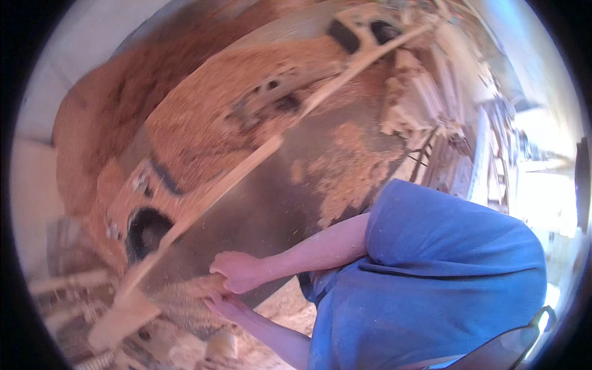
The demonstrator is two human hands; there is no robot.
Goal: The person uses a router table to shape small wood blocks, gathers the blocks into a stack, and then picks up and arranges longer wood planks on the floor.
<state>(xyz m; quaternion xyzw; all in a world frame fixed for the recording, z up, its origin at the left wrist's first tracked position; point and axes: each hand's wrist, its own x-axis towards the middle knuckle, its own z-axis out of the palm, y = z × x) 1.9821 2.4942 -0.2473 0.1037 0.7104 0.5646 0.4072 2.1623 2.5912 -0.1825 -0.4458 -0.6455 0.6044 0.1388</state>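
Observation:
My bare arms reach leftward from my blue shirt [431, 277] over a dark work surface [246, 213] dusted with sawdust. My right hand [239, 271], the upper one, is closed like a fist at the near end of a tan wooden board [188, 295]. Just below it, my left hand [223, 307] has its fingers curled at the same end of the board. Blur smears the board's outline, and its underside is hidden. A long wooden rail [246, 163] runs slantwise across the surface, beyond my hands.
Behind the rail lies a heap of reddish sawdust [203, 98] around a metal machine part [265, 95] and a dark round opening [148, 233]. Loose sawdust [345, 166] covers part of the surface. Stacked timber [428, 92] stands at the upper right; wood offcuts [185, 348] lie at the lower left.

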